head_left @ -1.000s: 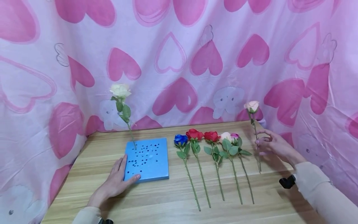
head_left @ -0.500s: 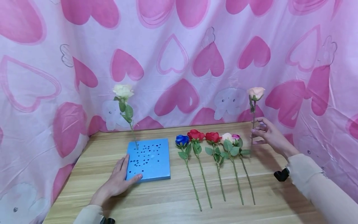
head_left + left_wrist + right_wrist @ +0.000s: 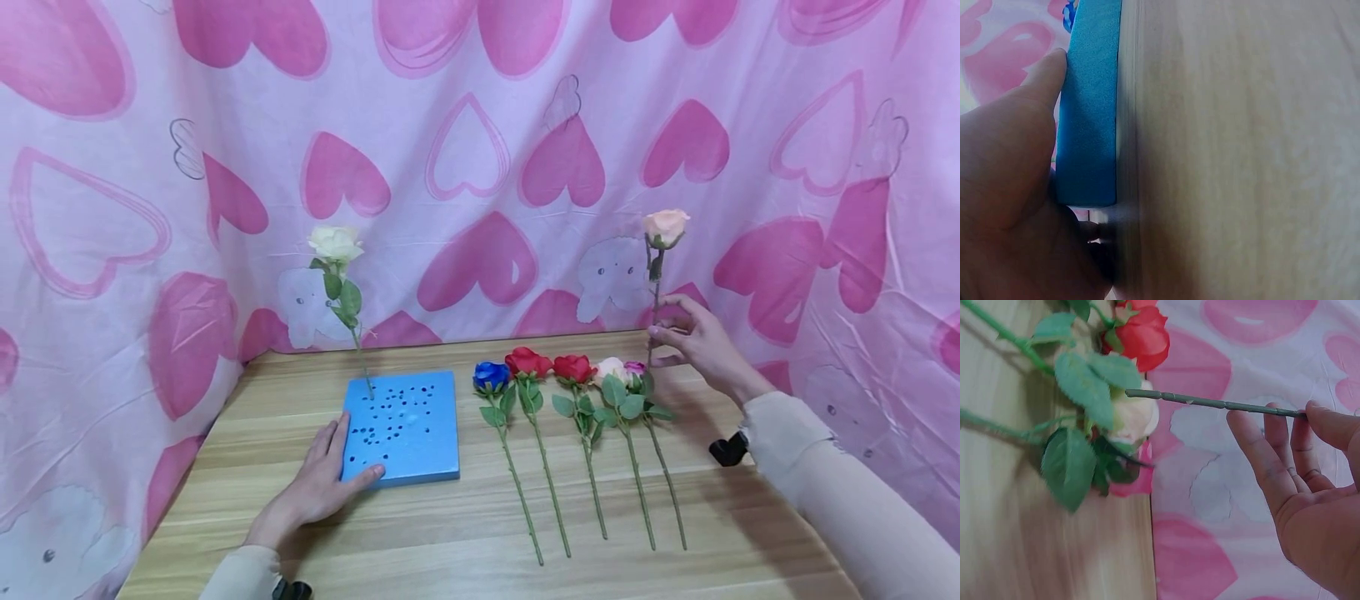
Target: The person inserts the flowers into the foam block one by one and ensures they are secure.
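My left hand lies against the near left corner of a blue foam block dotted with small holes. Its fingers run straight along the left side and the thumb touches the front edge. A white rose stands in the block's back left part, leaning slightly left. On the right, my right hand pinches the stem of a pale peach rose between thumb and fingers, bloom up. In the right wrist view the stem's lower end hangs free, near the leaves of the lying roses.
Several roses lie in a row on the wooden table, stems toward me: a blue rose, two red roses, a cream rose and a magenta one. A pink heart-print curtain hangs behind the table.
My right hand has lifted the peach rose off the table's right side and brought it up and leftward, over the magenta rose. The left hand stays at the foam block.
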Action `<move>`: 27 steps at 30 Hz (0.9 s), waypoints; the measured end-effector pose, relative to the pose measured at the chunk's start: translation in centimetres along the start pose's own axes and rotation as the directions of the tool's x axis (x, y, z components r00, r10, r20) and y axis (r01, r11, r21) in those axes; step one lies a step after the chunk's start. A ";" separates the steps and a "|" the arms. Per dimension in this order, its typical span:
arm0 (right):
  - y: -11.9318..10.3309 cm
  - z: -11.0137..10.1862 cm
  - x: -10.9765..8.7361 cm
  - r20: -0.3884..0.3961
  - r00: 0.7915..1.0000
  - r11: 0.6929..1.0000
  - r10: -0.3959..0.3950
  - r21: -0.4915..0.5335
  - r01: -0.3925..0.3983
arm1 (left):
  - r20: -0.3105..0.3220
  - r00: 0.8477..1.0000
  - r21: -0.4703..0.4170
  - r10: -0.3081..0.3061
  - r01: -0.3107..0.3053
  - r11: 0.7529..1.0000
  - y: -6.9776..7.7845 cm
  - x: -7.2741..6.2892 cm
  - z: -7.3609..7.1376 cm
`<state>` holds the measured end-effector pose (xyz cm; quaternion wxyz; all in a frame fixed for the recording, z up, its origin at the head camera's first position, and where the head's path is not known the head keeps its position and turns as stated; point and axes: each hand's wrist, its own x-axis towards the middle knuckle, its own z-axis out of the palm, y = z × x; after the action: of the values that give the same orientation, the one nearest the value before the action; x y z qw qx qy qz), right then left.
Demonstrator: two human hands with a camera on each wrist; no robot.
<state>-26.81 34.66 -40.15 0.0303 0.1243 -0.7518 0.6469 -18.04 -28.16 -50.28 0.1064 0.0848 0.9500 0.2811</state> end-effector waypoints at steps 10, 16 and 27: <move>-0.3 2.7 1.8 0.001 1.000 0.998 -0.003 -0.062 0.004 | 0.010 1.000 -0.008 -0.009 0.009 1.000 0.2 -0.2 0.0; -0.8 4.0 2.6 0.017 0.999 0.997 0.040 -0.071 -0.038 | 0.004 1.000 -0.004 -0.002 0.002 1.000 0.2 -0.3 0.0; -1.0 6.6 3.9 0.032 0.999 0.999 0.029 -0.032 -0.028 | 0.005 1.000 0.001 -0.003 0.002 1.000 0.1 -0.2 -0.1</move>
<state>-29.56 27.51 -39.46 0.0108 0.1235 -0.7639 0.6333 -17.85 -28.12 -50.12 0.1090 0.0843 0.9499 0.2806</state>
